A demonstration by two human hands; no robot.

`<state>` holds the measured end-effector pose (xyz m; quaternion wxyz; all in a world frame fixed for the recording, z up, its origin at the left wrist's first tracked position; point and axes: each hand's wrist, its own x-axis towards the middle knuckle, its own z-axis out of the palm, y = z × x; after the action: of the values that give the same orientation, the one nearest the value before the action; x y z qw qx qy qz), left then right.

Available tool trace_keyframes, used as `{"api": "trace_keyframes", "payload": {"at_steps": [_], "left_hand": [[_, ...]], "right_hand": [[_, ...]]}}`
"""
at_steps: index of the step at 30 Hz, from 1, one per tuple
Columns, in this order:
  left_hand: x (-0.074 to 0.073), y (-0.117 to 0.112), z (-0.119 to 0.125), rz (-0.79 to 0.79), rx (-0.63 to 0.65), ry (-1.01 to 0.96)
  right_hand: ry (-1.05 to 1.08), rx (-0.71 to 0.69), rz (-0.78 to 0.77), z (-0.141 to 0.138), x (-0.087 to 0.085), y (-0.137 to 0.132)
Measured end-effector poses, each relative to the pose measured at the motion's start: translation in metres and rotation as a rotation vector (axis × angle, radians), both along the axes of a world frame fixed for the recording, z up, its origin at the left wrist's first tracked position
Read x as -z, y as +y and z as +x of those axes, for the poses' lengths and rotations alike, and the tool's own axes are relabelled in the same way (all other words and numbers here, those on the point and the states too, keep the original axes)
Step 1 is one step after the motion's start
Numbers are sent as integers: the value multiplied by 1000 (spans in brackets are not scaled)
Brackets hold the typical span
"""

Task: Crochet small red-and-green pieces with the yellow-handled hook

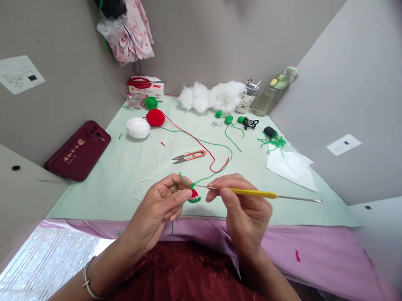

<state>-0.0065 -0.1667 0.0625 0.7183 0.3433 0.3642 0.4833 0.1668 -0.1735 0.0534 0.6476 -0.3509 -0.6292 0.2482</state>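
Observation:
Between the thumb and fingers of my left hand is a small crochet piece, red with a white line and a green edge. Green yarn passes over these fingers, and a green tail hangs below. My right hand grips a crochet hook by its yellow handle, pen-fashion. The hook's thin metal tip reaches the green loop at the top of the piece; whether it sits inside a stitch is too small to tell. Just beyond the hands lie orange thread snips, and a green strand runs from the piece across the table.
White, red and green yarn balls sit at back left, near a maroon phone. White stuffing, a pen cup and a bottle line the back. White cloth lies right.

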Motion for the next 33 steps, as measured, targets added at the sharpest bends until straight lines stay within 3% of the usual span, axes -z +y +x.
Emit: {"api": "trace_keyframes", "payload": {"at_steps": [17,24,33], "left_hand": [[2,-2,0,11,7,18],[2,-3,3,27,-60,29],[4,-6,0,51,-39,14]], "right_hand": [[-154,8,77,1,2,-3],[-387,93,239,-1,0,-5],[-370,111,281,-2,3,-3]]}}
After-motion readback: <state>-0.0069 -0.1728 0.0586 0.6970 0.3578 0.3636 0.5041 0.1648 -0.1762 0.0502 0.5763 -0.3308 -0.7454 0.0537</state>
